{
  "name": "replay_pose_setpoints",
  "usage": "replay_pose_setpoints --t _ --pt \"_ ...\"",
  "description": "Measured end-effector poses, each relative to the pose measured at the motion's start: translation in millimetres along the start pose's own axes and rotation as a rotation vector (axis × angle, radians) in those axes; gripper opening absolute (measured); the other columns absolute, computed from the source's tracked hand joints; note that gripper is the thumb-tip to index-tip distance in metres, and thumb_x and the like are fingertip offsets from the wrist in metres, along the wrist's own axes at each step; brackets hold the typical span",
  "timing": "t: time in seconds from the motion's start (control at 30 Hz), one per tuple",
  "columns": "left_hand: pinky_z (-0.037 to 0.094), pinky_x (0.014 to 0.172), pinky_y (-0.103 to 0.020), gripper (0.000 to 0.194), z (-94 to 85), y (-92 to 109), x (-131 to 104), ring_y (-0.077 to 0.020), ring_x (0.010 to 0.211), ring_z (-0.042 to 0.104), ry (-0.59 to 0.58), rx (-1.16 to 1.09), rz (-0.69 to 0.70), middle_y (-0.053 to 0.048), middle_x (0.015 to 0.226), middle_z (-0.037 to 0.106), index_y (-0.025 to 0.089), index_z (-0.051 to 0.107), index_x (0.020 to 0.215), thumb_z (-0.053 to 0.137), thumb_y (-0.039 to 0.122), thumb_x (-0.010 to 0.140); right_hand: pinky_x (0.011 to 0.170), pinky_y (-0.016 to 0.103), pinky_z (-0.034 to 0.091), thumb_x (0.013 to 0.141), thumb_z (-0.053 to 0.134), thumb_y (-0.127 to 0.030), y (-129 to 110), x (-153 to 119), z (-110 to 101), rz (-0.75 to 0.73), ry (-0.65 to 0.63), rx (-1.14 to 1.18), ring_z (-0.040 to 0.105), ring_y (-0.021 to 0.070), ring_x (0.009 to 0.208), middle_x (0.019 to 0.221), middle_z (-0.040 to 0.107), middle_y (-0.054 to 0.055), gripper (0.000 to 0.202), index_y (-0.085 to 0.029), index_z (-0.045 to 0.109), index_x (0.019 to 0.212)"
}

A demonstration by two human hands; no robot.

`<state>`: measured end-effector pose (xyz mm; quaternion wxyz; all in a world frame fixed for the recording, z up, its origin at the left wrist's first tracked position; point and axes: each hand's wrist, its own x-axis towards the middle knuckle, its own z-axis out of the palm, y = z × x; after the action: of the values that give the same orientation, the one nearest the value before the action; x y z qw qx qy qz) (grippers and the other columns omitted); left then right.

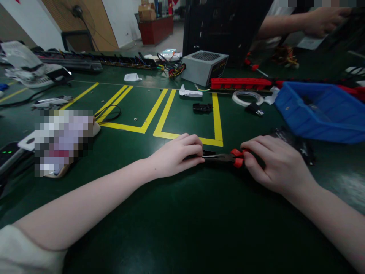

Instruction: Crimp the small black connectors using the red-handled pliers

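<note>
My right hand is closed round the red handles of a pair of needle-nose pliers, whose jaws point left. The tips of the jaws reach the fingertips of my left hand, which is closed in a pinch. A small black part shows at my left fingertips, just behind the jaws; its shape is mostly hidden. Beyond my hands, a black plastic piece lies inside a yellow-taped outline on the green table.
A blue bin stands at the right, with black plastic packets near it. Farther back are a tape roll, a red strip and a grey power supply unit. A phone sits left. Another person's hand is at upper right.
</note>
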<state>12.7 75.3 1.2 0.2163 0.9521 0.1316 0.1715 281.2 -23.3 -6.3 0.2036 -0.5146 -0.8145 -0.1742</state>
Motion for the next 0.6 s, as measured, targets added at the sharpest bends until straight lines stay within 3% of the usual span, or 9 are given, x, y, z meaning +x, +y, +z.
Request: replay_pose_setpoints --t 0.23,0.6 --pt "0.05 0.088 -0.036 0.018 3.0 -2.3 -0.7 -0.0214 0.105 0.054 -0.005 -0.054 -0.011 -0.008 0.114 0.057 0.015 0.062 0.1 0.065 0.031 0.091 0.063 0.038 0.046 0.093 0.046 -0.026 7.0 -0.1 -1.6 0.006 -0.014 0.009 0.059 0.0229 0.073 0.085 0.065 0.011 0.02 -0.017 0.064 0.091" --pt "0.049 0.088 -0.037 0.011 5.9 -5.0 -0.6 -0.0211 0.103 0.054 0.018 -0.057 -0.005 -0.008 0.111 0.056 0.016 0.062 0.098 0.064 0.024 0.091 0.064 0.038 0.045 0.092 0.046 -0.026 -0.9 2.5 -4.7 0.007 0.002 -0.038 0.058 0.0234 0.074 0.084 0.066 0.011 0.018 -0.018 0.063 0.09"
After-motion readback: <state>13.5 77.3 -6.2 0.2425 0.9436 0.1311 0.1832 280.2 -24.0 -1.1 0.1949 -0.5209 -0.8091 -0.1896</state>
